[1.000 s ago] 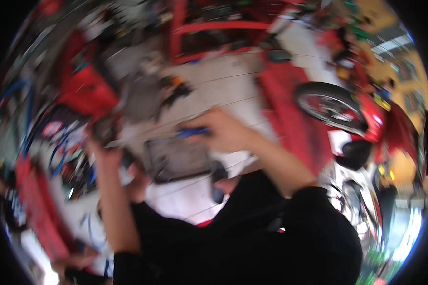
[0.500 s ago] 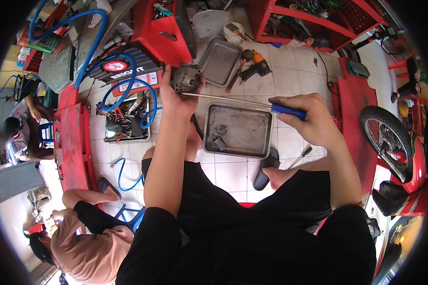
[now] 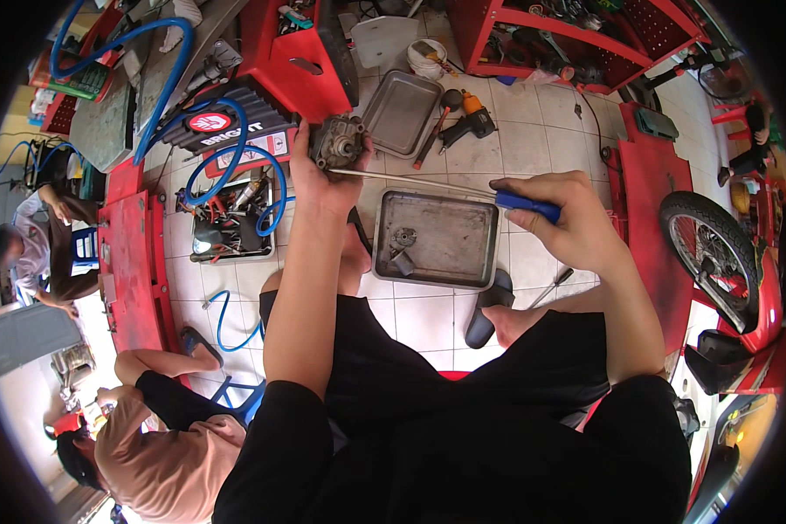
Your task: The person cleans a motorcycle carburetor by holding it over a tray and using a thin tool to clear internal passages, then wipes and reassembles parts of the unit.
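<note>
barely anything has moved near the hands in the last half second: the metal casting sits a touch further toward nine o'clock, and the left hand has gone with it.

that casting rests up in the left palm, thumb and fingers curled round opposite flanks, likely so its uneven face stays turned to the wearer and the underside has firm backing. a long screwdriver runs in from about four o'clock, its shaft crossing the fingers below the casting; whether the tip is seated in anything i cannot tell. its blue handle is wrapped by the right hand, fingers bent round it, a grip that seems chosen for steering the long shaft from well apart.

next out, at between four and five o'clock from the casting, lies a shallow tray with a small round part and a little cylinder in it, probably kept there so they don't roll off. a second tray is at two, a power driver nearer three, a box of tools at eight.

farthest off, toward nine, a co-worker's hand now reaches out lower than it did; the spoked wheel at four looks unchanged.
</note>
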A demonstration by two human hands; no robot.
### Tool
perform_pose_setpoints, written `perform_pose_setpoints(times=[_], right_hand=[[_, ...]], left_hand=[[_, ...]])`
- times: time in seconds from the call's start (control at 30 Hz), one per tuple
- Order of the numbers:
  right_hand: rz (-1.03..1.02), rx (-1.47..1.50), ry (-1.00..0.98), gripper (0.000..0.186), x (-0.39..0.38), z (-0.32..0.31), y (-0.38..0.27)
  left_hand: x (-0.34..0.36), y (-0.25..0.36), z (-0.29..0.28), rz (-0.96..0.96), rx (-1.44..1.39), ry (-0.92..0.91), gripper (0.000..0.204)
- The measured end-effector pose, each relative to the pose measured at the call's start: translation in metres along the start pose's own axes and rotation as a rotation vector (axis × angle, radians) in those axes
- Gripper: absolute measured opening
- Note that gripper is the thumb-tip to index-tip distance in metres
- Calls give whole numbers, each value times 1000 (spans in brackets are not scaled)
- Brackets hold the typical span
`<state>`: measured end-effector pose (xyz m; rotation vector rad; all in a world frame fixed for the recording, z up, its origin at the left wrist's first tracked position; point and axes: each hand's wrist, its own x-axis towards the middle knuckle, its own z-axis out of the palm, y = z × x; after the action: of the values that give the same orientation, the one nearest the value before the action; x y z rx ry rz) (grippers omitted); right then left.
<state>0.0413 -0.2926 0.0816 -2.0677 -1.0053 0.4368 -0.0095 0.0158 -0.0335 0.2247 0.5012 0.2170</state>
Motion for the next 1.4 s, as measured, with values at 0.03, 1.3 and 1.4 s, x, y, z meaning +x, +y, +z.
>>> perform_pose_setpoints(times=[0.03,1.3,1.4], right_hand=[[-6,-1,-5,32,0,0,0],[325,846,72,42,-1,14,8],[793,986,-383,43,-1,14,17]], left_hand=[[1,0,-2,0,-16,3,43],[3,-4,-5,294,125,147,48],[-2,-6,-1,333,178,156,48]])
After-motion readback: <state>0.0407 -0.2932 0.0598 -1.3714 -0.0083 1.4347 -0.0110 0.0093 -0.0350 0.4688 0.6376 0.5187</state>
